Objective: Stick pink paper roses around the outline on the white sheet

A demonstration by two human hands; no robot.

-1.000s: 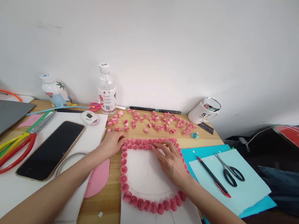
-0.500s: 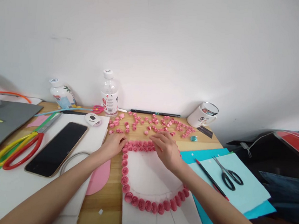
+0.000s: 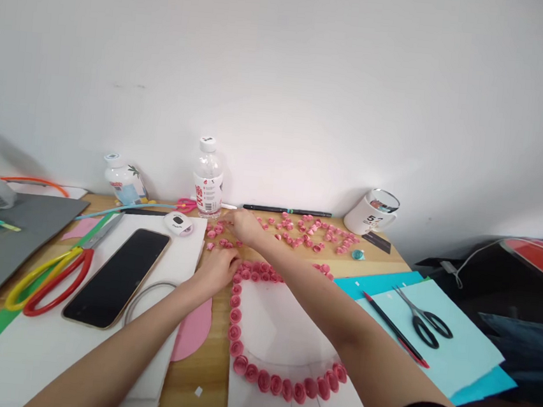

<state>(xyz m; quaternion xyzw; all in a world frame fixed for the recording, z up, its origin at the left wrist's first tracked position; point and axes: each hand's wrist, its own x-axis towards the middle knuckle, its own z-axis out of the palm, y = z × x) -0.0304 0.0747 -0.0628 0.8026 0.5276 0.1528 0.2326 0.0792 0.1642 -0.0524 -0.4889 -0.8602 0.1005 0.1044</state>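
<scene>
Pink paper roses [image 3: 264, 380] line the border of a shape on a white sheet [image 3: 284, 320] with pencil lines on its lower part. At the border's upper left corner, my left hand [image 3: 219, 270] has its fingers curled together against the end roses; what they pinch, if anything, is hidden. My right hand [image 3: 246, 228] stretches across above it to the loose pink paper roses [image 3: 304, 232], at their left end near the water bottle [image 3: 208, 185]. Its fingers are drawn together and point down, their tips partly hidden. My right forearm covers part of the top rows and right side of the border.
To the left lie a phone [image 3: 117, 278], red-and-yellow scissors [image 3: 60, 279] and a white correction-tape case [image 3: 178, 223] on white board. At right, black scissors [image 3: 426, 321] and a pencil [image 3: 396, 327] rest on pale blue paper [image 3: 463, 350]. A mug [image 3: 371, 213] stands by the wall.
My right hand has moved left and away from me, from the border's top row to the loose roses by the bottle. My left hand stays at the corner. The view has shifted slightly.
</scene>
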